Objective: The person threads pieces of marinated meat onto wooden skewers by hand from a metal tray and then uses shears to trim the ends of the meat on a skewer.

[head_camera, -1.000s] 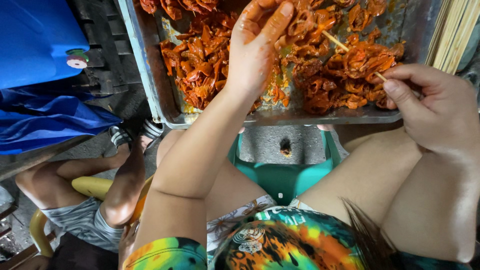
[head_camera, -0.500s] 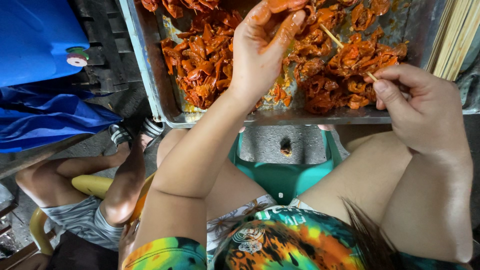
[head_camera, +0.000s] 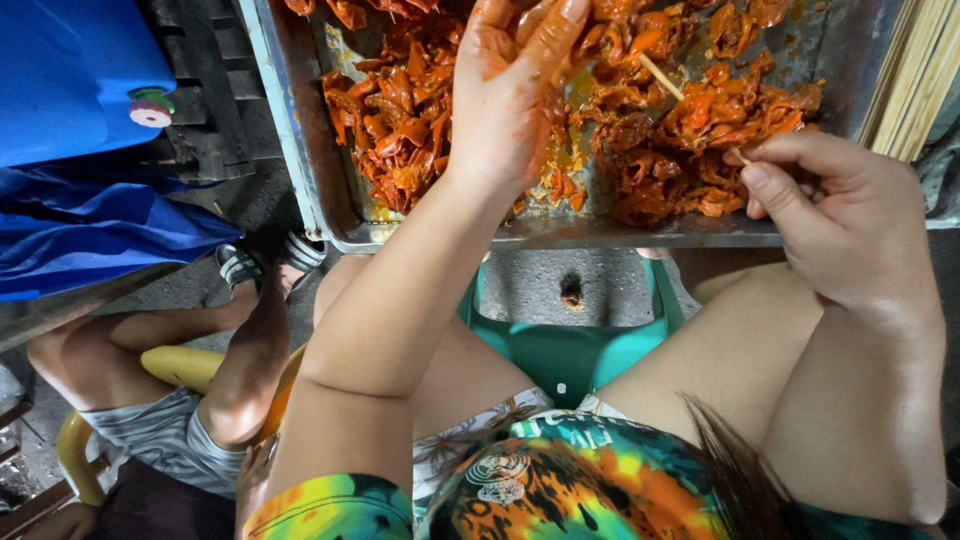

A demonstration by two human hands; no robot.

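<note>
I see my left hand [head_camera: 515,95] reaching into the metal tray [head_camera: 300,150], fingers bent around a piece of the orange marinated meat [head_camera: 400,110]; the top edge of the view cuts off the fingertips, so I cannot tell how firmly it grips. My right hand [head_camera: 850,220] pinches a thin wooden skewer [head_camera: 690,105] between thumb and fingers at the tray's near rim; the skewer's far end is buried in the meat. More skewers [head_camera: 905,75] lie at the right edge, partly cropped. Another person's leg [head_camera: 240,350] shows lower left, beside blue plastic [head_camera: 80,80].
</note>
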